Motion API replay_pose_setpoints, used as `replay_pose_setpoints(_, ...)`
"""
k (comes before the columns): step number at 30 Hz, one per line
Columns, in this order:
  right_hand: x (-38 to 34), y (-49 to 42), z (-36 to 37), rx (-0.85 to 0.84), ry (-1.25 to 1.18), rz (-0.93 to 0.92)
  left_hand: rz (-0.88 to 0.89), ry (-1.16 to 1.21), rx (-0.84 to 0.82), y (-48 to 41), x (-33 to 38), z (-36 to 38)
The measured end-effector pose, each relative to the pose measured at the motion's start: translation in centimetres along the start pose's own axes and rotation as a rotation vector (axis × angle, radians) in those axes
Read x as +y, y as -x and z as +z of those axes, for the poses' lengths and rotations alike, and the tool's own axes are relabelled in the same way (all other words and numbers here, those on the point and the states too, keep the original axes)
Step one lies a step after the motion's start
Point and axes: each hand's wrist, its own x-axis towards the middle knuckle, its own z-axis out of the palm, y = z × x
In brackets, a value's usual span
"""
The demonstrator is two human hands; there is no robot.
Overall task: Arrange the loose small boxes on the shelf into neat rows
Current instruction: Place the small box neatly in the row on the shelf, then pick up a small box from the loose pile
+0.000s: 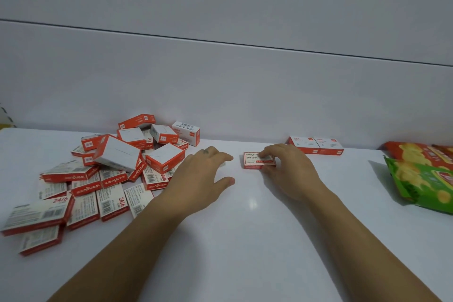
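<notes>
Both hands reach forward over the white shelf [245,240] in the head view. The left hand [203,176] is spread and relaxed, thumb wide of the fingers, holding nothing, at the right edge of the pile of loose boxes [110,167]. Whether its fingertips rest on the shelf cannot be told. The right hand [286,171] pinches a single small box [253,160], fingers over its far edge and thumb at its near edge. That box lies flat on the shelf, printed face up, near but apart from the two placed boxes [316,146], which sit side by side against the back wall [245,93]. These boxes look like light, stiff card with smooth printed faces. They should slide easily on the glossy shelf and are probably best taken across the two long edges, where the card resists crushing; a squeeze on the broad faces could dent them. In the pile, some boxes stand on edge or lean on others, so pulling a low one may tip its neighbours. The lower boxes are partly buried, and their number cannot be counted. The right hand covers the right part of the held box. At the right edge, the snack bags [421,176] are cut off by the frame.
</notes>
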Motion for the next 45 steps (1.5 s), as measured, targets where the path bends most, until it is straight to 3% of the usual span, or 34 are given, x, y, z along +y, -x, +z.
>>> replay_pose_setpoints(6,-1.7,0.9,0.5,0.089,0.222,-0.054,0.025,-0.072,0.001,0.1,0.2,-0.3)
replay_pose_setpoints(9,-3.3,1.6,0.9,0.015,0.342,-0.079,0.031,-0.078,0.009,0.1,0.1,-0.4)
replay_pose_setpoints(21,-2.3,-0.4,1.8,-0.108,0.281,0.119,0.060,-0.151,-0.024,0.3,0.3,-0.5)
replay_pose_setpoints(45,-1.8,-0.8,2.2,-0.199,0.215,0.185,-0.003,-0.126,0.026,0.8,0.8,-0.3)
